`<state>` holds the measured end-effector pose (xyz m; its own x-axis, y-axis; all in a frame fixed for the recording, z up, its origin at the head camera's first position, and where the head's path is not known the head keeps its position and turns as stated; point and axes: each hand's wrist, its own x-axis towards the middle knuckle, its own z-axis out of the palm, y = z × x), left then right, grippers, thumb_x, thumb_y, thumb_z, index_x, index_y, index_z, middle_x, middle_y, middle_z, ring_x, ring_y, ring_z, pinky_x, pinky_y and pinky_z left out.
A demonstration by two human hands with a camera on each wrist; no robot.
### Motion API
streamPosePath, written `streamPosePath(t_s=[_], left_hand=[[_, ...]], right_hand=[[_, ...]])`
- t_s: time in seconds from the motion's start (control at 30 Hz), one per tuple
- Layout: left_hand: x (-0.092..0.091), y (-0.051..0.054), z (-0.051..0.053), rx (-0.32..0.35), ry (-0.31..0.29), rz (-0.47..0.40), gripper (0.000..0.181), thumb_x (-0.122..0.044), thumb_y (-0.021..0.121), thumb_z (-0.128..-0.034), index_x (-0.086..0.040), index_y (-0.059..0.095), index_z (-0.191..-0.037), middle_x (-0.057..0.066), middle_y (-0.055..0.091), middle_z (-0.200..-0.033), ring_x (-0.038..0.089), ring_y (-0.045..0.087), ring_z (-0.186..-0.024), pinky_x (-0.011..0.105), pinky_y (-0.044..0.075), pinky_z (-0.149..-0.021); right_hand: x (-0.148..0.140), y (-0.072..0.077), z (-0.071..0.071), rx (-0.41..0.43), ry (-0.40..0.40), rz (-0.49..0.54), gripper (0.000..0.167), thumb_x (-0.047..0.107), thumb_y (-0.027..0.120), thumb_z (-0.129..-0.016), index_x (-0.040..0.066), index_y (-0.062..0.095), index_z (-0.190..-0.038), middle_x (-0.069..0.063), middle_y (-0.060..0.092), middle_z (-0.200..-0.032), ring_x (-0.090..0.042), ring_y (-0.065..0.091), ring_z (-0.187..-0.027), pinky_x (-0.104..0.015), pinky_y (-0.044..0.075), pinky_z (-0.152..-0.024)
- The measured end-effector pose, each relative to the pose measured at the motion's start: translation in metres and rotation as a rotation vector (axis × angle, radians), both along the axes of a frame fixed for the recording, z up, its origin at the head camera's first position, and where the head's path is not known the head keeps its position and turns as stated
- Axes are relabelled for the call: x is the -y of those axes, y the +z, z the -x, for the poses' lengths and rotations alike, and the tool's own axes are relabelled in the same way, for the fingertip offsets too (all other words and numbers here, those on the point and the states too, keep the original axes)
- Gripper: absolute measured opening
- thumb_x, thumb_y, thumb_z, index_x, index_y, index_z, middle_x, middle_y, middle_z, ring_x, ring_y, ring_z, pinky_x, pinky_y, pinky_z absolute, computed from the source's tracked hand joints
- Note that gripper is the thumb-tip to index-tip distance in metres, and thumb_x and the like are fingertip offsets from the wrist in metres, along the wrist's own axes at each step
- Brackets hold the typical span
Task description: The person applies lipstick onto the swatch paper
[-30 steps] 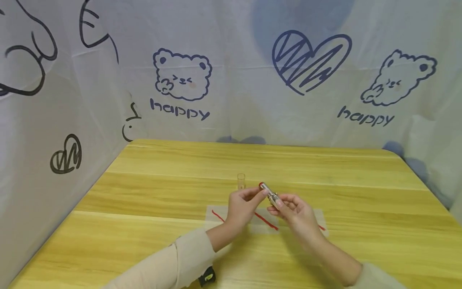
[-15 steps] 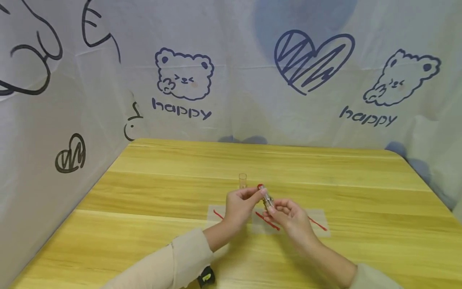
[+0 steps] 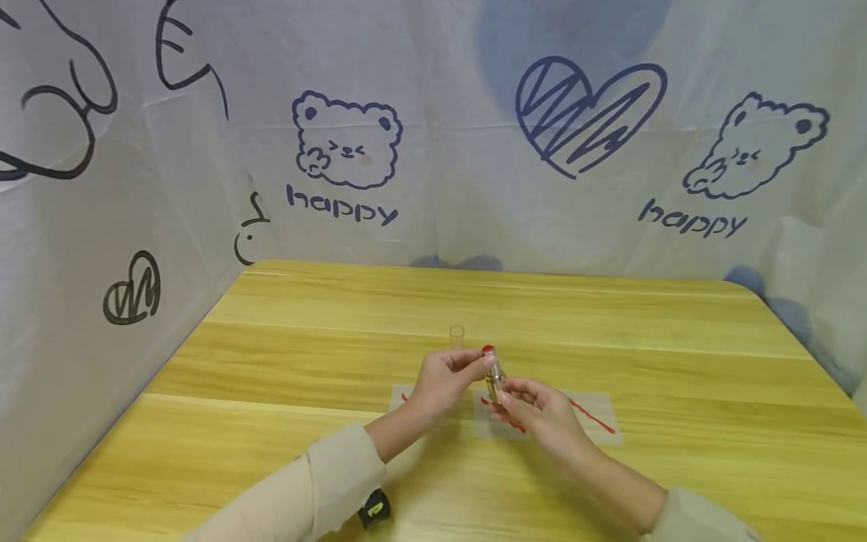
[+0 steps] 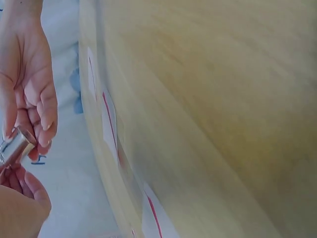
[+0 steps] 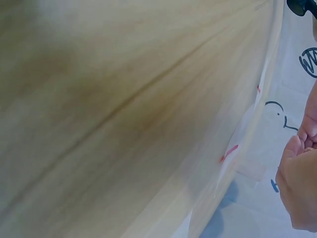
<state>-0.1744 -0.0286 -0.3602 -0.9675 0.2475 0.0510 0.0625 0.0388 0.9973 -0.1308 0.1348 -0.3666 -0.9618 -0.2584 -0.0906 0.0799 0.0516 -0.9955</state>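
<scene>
A lipstick (image 3: pixel 494 376) with a red tip and a shiny metal tube stands slightly tilted above the table, held between both hands. My left hand (image 3: pixel 440 382) pinches its upper part just below the red tip, thumb on the near side. Lower down, my right hand (image 3: pixel 547 418) grips the base between thumb and fingers. The left wrist view shows the metal base of the tube (image 4: pixel 19 146) close up. In the right wrist view the right hand (image 5: pixel 299 186) hides the lipstick. A clear cap (image 3: pixel 457 336) stands upright behind the left hand.
Pale slips of paper, each with a red stroke, lie in a row under the hands; the right slip (image 3: pixel 599 418) shows best. Near the left sleeve is a black object (image 3: pixel 375 509) with a yellow-green mark. The wooden table (image 3: pixel 271 452) meets a printed cloth (image 3: pixel 433 188) behind.
The lipstick has turned from a leftward slant to nearly upright. Its base and my right hand have shifted left and slightly down. My left hand has moved slightly left and keeps its pinch.
</scene>
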Motion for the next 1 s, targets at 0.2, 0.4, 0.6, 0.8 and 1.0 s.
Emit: streamPosePath(t_s=[0.2,0.4,0.6,0.8,1.0], left_hand=[[0.006,0.000,0.003,-0.026,-0.079,0.045,0.029,-0.015,0.060,-0.0910,0.007,0.065,-0.108,0.021,0.068,-0.105,0.024,0.067,-0.095,0.032,0.054,-0.085],[0.011,0.002,0.007,-0.032,-0.158,0.089,0.028,-0.014,0.059,-0.0913,0.007,0.064,-0.108,0.021,0.067,-0.106,0.020,0.067,-0.093,0.035,0.054,-0.087],[0.015,0.002,0.008,-0.076,-0.170,0.135,0.026,-0.014,0.060,-0.0906,0.006,0.065,-0.106,0.021,0.068,-0.104,0.013,0.066,-0.087,0.034,0.054,-0.084],[0.016,0.002,0.007,-0.105,-0.159,0.149,0.026,-0.013,0.061,-0.0901,0.007,0.065,-0.105,0.021,0.068,-0.103,0.014,0.066,-0.087,0.023,0.054,-0.079],[0.017,0.004,0.005,-0.133,-0.173,0.145,0.024,-0.011,0.060,-0.0903,0.008,0.065,-0.104,0.023,0.068,-0.101,0.003,0.063,-0.079,0.019,0.053,-0.074]], right_hand=[[-0.001,-0.001,0.003,-0.034,0.038,-0.011,0.047,0.014,0.054,-0.094,-0.017,0.042,-0.126,-0.025,0.058,-0.113,-0.009,0.066,-0.092,-0.025,0.053,-0.086],[0.000,-0.004,0.004,-0.063,0.056,-0.045,0.043,0.011,0.056,-0.092,-0.018,0.046,-0.123,-0.024,0.061,-0.110,-0.011,0.065,-0.089,-0.024,0.054,-0.083],[0.002,-0.005,0.005,-0.079,0.075,-0.076,0.042,0.014,0.057,-0.092,-0.018,0.049,-0.119,-0.027,0.060,-0.110,-0.006,0.064,-0.086,-0.024,0.054,-0.084],[0.004,-0.005,0.004,-0.084,0.059,-0.075,0.042,0.014,0.059,-0.091,-0.018,0.050,-0.115,-0.018,0.063,-0.102,-0.003,0.063,-0.083,-0.022,0.054,-0.082],[0.006,-0.004,0.003,-0.068,0.026,-0.079,0.042,0.016,0.063,-0.088,-0.016,0.053,-0.113,-0.012,0.065,-0.099,-0.003,0.063,-0.083,-0.020,0.054,-0.080]])
